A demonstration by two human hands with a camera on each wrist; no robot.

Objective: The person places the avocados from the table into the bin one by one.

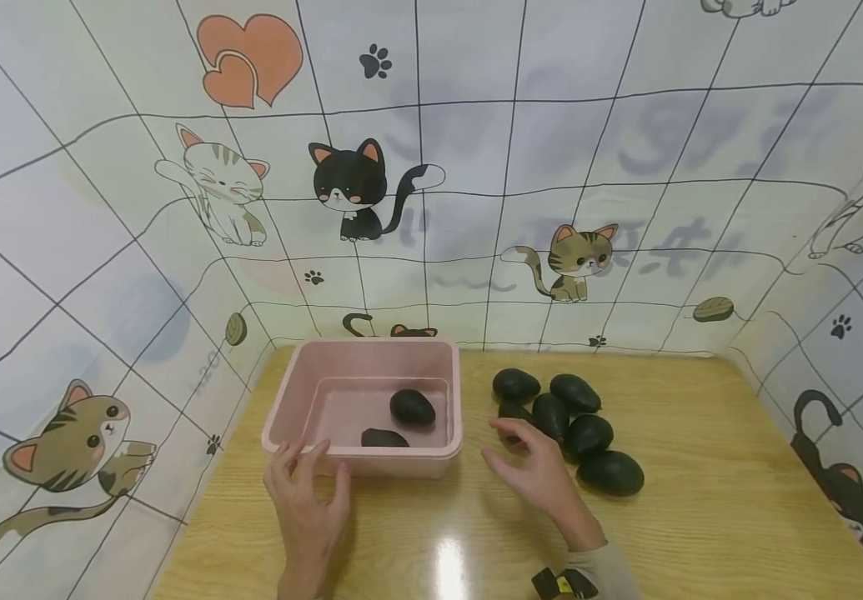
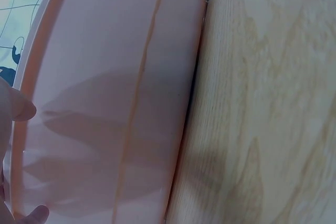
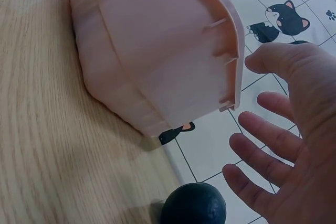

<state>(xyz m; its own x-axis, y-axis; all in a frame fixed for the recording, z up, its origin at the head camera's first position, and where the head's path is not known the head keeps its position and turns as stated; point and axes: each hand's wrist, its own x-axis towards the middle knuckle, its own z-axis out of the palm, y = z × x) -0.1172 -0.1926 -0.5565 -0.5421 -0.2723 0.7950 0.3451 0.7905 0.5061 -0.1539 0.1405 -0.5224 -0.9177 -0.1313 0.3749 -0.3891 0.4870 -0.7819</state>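
A pink plastic bin [image 1: 371, 462] stands on the table with two dark green avocados [image 1: 412, 407] inside. My left hand [image 1: 307, 500] rests at the bin's front rim near its left corner, its fingers loosely bent; in the left wrist view fingertips [image 2: 23, 107] show against the outer wall. My right hand [image 1: 536, 471] hovers between the bin and a group of several avocados [image 1: 589, 437], fingers spread and nothing held. It partly covers one avocado [image 1: 514, 410]. The right wrist view shows the same hand [image 3: 294, 129] apart from the bin, above one avocado [image 3: 194, 205].
The wooden table [image 1: 716, 467] extends to the right of the avocados. Walls covered with cat-print sheeting [image 1: 469, 275] close in the back and both sides. A dark wrist strap [image 1: 566, 583] sits on the right sleeve.
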